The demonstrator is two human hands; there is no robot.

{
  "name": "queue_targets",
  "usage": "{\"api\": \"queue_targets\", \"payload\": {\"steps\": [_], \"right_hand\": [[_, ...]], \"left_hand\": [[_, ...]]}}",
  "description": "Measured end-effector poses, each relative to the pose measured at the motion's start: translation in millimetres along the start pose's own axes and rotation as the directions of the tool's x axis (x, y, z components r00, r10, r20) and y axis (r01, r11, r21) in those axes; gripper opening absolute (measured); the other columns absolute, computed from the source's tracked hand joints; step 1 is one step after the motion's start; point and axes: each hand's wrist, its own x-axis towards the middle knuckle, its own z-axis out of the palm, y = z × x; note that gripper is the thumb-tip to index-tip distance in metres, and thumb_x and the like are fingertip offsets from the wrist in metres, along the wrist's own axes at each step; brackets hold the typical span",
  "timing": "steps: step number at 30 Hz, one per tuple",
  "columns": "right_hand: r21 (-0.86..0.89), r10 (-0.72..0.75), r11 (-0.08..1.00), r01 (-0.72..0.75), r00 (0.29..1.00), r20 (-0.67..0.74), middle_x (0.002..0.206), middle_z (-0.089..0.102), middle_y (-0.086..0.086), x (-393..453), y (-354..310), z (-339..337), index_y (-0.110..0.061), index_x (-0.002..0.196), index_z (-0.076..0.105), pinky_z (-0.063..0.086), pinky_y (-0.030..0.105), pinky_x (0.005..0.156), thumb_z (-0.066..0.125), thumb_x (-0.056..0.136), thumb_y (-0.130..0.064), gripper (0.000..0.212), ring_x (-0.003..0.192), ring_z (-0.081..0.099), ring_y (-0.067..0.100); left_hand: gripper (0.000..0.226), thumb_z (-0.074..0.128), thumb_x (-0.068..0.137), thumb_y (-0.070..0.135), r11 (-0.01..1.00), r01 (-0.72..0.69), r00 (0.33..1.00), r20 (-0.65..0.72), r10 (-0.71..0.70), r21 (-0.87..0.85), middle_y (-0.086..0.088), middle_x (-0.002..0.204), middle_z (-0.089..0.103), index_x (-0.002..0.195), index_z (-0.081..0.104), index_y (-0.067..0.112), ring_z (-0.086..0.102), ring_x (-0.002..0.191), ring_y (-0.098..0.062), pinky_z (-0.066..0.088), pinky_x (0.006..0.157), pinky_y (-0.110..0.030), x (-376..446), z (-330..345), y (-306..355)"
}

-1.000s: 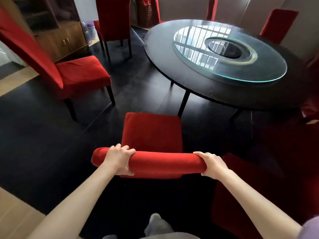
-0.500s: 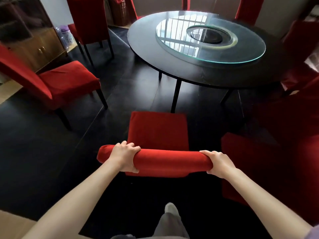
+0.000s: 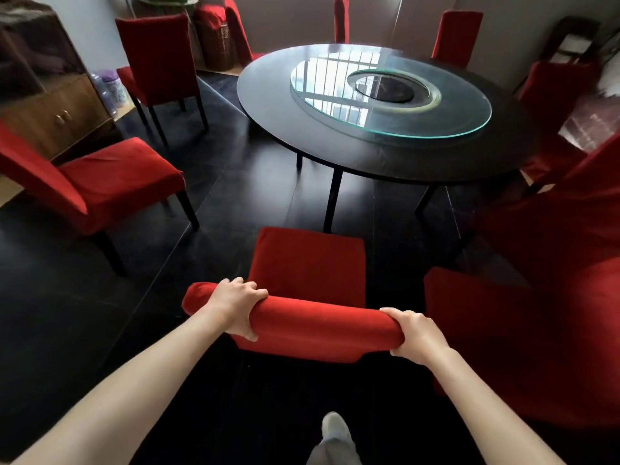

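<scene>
Red chair (image 3: 302, 280) closing on the table (image 3: 268, 105)
Over the last second the table has grown in the upper middle of the frame, so I judge the push is working, though the seat (image 3: 312, 243) is not yet under it. Left hand (image 3: 235, 307) and right hand (image 3: 416, 333) stay curled round the backrest (image 3: 322, 325) ends at lower centre, with the seat just above them.

Dark floor (image 3: 235, 196), round black table (image 3: 369, 162), wooden cabinet (image 3: 57, 119), maybe a shelf (image 3: 573, 38)
</scene>
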Motion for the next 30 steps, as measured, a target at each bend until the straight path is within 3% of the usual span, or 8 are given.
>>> {"api": "queue_targets", "payload": {"steps": [9, 24, 28, 30], "right_hand": [[0.027, 0.126, 0.992, -0.126, 0.992, 0.007, 0.115, 0.063, 0.001, 53, -12, -27, -0.043, 0.134, 0.046, 0.053, 0.034, 0.085, 0.074, 0.068, -0.020, 0.076, 0.103, 0.064, 0.025], [0.046, 0.121, 0.991, -0.122, 0.992, 0.028, 0.116, 0.059, 0.002, 129, -14, -49, -0.042, 0.135, 0.043, 0.054, 0.036, 0.083, 0.073, 0.070, -0.022, 0.074, 0.103, 0.063, 0.029], [0.018, 0.118, 0.993, -0.121, 0.989, 0.093, 0.119, 0.055, 0.002, 135, -14, -52, -0.039, 0.139, 0.037, 0.054, 0.037, 0.083, 0.077, 0.069, -0.027, 0.082, 0.104, 0.062, 0.027], [0.024, 0.125, 0.991, -0.130, 0.980, 0.154, 0.124, 0.052, -0.001, 137, -13, -57, -0.040, 0.143, 0.031, 0.052, 0.039, 0.089, 0.081, 0.064, -0.036, 0.093, 0.109, 0.060, 0.024]], "left_hand": [[0.085, 0.073, 0.050, 0.072, 1.000, 0.027, 1.000, -0.015, -0.027, -0.009, 0.012, 0.114, 0.056, 0.124, 0.047, 0.040, 0.053, 0.109, -0.017, 0.042, 0.082, -0.033, 55, -23, -22], [0.092, 0.076, 0.048, 0.069, 0.993, 0.119, 0.993, 0.026, -0.119, 0.011, 0.011, 0.118, 0.056, 0.129, 0.043, 0.042, 0.054, 0.111, -0.017, 0.042, 0.090, -0.036, 125, -43, -57], [0.094, 0.076, 0.047, 0.071, 0.992, 0.126, 0.992, 0.024, -0.126, -0.009, 0.010, 0.119, 0.056, 0.130, 0.043, 0.042, 0.053, 0.112, -0.017, 0.041, 0.093, -0.037, 127, -42, -59], [0.099, 0.077, 0.048, 0.071, 0.991, 0.130, 0.991, 0.018, -0.129, -0.038, 0.010, 0.125, 0.055, 0.135, 0.039, 0.042, 0.051, 0.117, -0.017, 0.039, 0.098, -0.038, 124, -43, -60]]}}
